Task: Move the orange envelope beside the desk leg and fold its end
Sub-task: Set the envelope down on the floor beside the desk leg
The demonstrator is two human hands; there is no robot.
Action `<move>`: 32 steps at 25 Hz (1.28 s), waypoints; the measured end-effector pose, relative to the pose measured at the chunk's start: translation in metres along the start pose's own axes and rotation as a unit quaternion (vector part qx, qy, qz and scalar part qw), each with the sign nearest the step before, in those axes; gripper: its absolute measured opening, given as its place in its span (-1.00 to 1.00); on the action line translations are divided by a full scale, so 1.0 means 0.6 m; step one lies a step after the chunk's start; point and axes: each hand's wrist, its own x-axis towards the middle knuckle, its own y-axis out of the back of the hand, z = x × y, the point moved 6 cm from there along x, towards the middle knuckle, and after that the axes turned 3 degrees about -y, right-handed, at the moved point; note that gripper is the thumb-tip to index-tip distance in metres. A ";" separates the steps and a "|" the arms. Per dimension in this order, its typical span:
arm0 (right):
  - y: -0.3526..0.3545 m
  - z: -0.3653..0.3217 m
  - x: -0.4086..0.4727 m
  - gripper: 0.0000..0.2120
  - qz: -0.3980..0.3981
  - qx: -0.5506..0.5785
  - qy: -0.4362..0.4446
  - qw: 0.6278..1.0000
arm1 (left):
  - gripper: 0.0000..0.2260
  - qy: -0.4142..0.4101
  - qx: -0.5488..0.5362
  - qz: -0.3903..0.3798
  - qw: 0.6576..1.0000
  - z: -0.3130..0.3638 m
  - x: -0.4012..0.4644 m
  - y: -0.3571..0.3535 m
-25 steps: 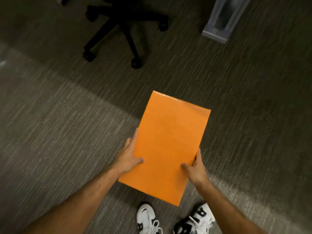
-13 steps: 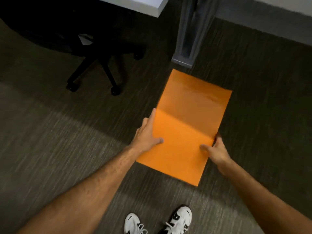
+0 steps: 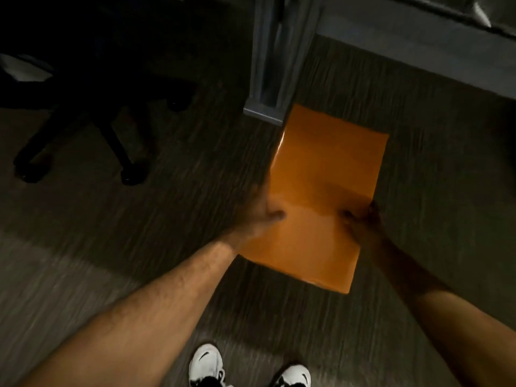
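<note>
I hold a large flat orange envelope (image 3: 321,191) out over the carpet with both hands. My left hand (image 3: 259,216) grips its left long edge, thumb on top. My right hand (image 3: 361,222) grips the right long edge, thumb on top as well. The envelope's far end reaches the foot of the grey metal desk leg (image 3: 270,65), its far left corner just right of the leg's base. The envelope lies unfolded, tilted slightly to the right. Whether it touches the floor I cannot tell.
A black office chair base (image 3: 92,121) with castors stands on the carpet to the left. A grey baseboard and wall (image 3: 418,51) run across the upper right. My two white and black shoes (image 3: 206,364) show at the bottom edge.
I have stepped forward and my arms have stretched out, carrying the envelope from mid-floor up to the desk leg's foot. Both hands keep the same grip.
</note>
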 end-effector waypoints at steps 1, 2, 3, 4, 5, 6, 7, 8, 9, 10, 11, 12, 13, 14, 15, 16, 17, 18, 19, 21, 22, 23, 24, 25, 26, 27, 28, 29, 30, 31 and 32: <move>-0.006 0.013 0.034 -0.26 0.008 0.006 0.000 1.000 | -0.05 -0.002 0.010 0.014 1.000 -0.013 0.022 -0.010; -0.011 0.026 0.064 -0.25 0.012 0.010 -0.004 1.000 | -0.05 0.000 0.033 0.019 0.999 -0.027 0.044 -0.024; -0.013 0.041 0.097 -0.24 0.013 0.013 -0.009 1.000 | -0.06 0.009 0.045 0.013 0.999 -0.044 0.067 -0.039; -0.016 0.057 0.126 -0.24 0.013 0.013 -0.012 1.000 | -0.06 0.019 0.042 0.007 0.999 -0.063 0.089 -0.053; -0.020 0.077 0.157 -0.23 0.012 0.016 -0.011 1.000 | -0.07 0.023 0.035 0.007 0.999 -0.082 0.110 -0.069; -0.026 0.097 0.183 -0.21 0.011 0.024 -0.008 1.000 | -0.09 0.023 0.028 0.008 0.999 -0.097 0.129 -0.082; -0.030 0.114 0.210 -0.21 0.016 0.024 -0.005 1.000 | -0.10 0.023 0.022 0.010 0.999 -0.109 0.148 -0.092; -0.033 0.130 0.237 -0.21 0.030 0.019 0.000 0.999 | -0.11 0.018 0.019 0.014 1.000 -0.119 0.168 -0.105; -0.033 0.147 0.259 -0.20 0.043 0.003 0.004 0.999 | -0.13 0.009 0.022 0.019 1.000 -0.129 0.185 -0.118; -0.036 0.162 0.282 -0.20 0.053 -0.015 0.006 0.998 | -0.15 0.001 0.031 0.026 0.999 -0.140 0.200 -0.134; -0.037 0.174 0.302 -0.20 0.062 -0.033 0.006 0.998 | -0.16 0.001 0.035 0.029 0.999 -0.153 0.213 -0.147; -0.039 0.184 0.318 -0.20 0.068 -0.044 0.007 0.997 | -0.15 0.004 0.028 0.027 0.999 -0.167 0.225 -0.158; -0.041 0.196 0.331 -0.21 0.072 -0.049 0.010 0.996 | -0.13 0.003 0.023 0.020 1.000 -0.181 0.235 -0.170; -0.041 0.207 0.341 -0.21 0.069 -0.050 0.015 0.996 | -0.12 0.001 0.023 0.011 1.000 -0.194 0.242 -0.180; -0.043 0.215 0.347 -0.20 0.062 -0.051 0.016 0.997 | -0.12 0.000 0.027 0.004 1.000 -0.206 0.247 -0.189; -0.044 0.224 0.350 -0.18 0.054 -0.052 0.016 0.997 | -0.13 -0.003 0.035 0.005 0.999 -0.216 0.251 -0.197; -0.046 0.231 0.347 -0.16 0.048 -0.058 0.021 0.997 | -0.16 -0.007 0.052 0.015 0.999 -0.223 0.250 -0.204; -0.048 0.236 0.342 -0.15 0.049 -0.078 0.037 0.995 | -0.20 -0.014 0.090 0.030 0.995 -0.228 0.248 -0.212; -0.050 0.233 0.332 -0.15 0.057 -0.122 0.065 0.989 | -0.24 -0.028 0.156 0.042 0.986 -0.231 0.244 -0.218; -0.061 0.222 0.300 -0.15 0.082 -0.261 0.136 0.952 | -0.31 -0.097 0.308 0.034 0.946 -0.227 0.229 -0.239; -0.073 0.221 0.279 -0.15 0.083 -0.320 0.170 0.928 | -0.32 -0.141 0.358 0.009 0.923 -0.225 0.219 -0.253; -0.089 0.227 0.259 -0.15 0.071 -0.365 0.197 0.907 | -0.31 -0.182 0.391 -0.018 0.902 -0.224 0.205 -0.267; -0.106 0.240 0.240 -0.16 0.050 -0.407 0.215 0.886 | -0.29 -0.211 0.416 -0.040 0.884 -0.228 0.193 -0.279; -0.122 0.256 0.224 -0.17 0.029 -0.447 0.225 0.866 | -0.25 -0.225 0.436 -0.055 0.870 -0.232 0.184 -0.285; -0.133 0.272 0.212 -0.17 0.014 -0.478 0.231 0.847 | -0.22 -0.227 0.449 -0.063 0.862 -0.234 0.180 -0.289; -0.139 0.284 0.205 -0.16 0.007 -0.498 0.237 0.834 | -0.18 -0.223 0.458 -0.066 0.858 -0.236 0.179 -0.290; -0.141 0.294 0.203 -0.15 0.009 -0.510 0.242 0.826 | -0.16 -0.219 0.464 -0.068 0.855 -0.236 0.180 -0.292; -0.140 0.296 0.203 -0.14 0.015 -0.517 0.246 0.819 | -0.14 -0.218 0.469 -0.066 0.853 -0.235 0.182 -0.292; -0.139 0.295 0.203 -0.14 0.025 -0.522 0.252 0.814 | -0.13 -0.218 0.472 -0.063 0.852 -0.234 0.184 -0.292; -0.138 0.292 0.204 -0.14 0.035 -0.524 0.257 0.811 | -0.13 -0.219 0.472 -0.061 0.852 -0.232 0.186 -0.291; -0.138 0.288 0.203 -0.14 0.042 -0.525 0.259 0.810 | -0.12 -0.220 0.470 -0.061 0.853 -0.231 0.186 -0.290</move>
